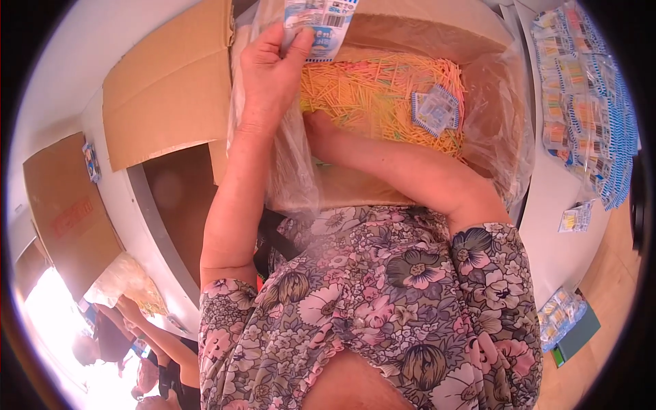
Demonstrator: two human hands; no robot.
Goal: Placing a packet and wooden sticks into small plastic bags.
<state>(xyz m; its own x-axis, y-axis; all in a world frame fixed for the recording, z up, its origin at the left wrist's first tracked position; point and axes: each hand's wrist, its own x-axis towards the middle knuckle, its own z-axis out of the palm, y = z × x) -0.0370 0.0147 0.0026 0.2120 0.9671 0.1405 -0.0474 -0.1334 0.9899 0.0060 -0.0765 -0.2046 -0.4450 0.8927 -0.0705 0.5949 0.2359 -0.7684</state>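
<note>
Between its thumb and fingers, my left hand (277,68) pinches a blue-and-white printed plastic packet (331,34) above the left part of an open cardboard box (437,31). A heap of thin sticks (383,96), mostly yellow and orange with some pink and green, fills the box, which is lined with a clear plastic bag (499,102). My right hand (321,133) is down at the left side of the heap, under the left forearm's side of the liner. It looks curled; its fingertips and anything in them are hidden. Another blue-edged packet (435,111) lies on the sticks at the right.
Strips of joined packets (581,102) cover part of the white surface (560,253) at the right, with a bundle of packets (562,318) lower down. Cardboard flaps (171,82) stand at the left. Other people's arms (160,335) work at a bag at lower left.
</note>
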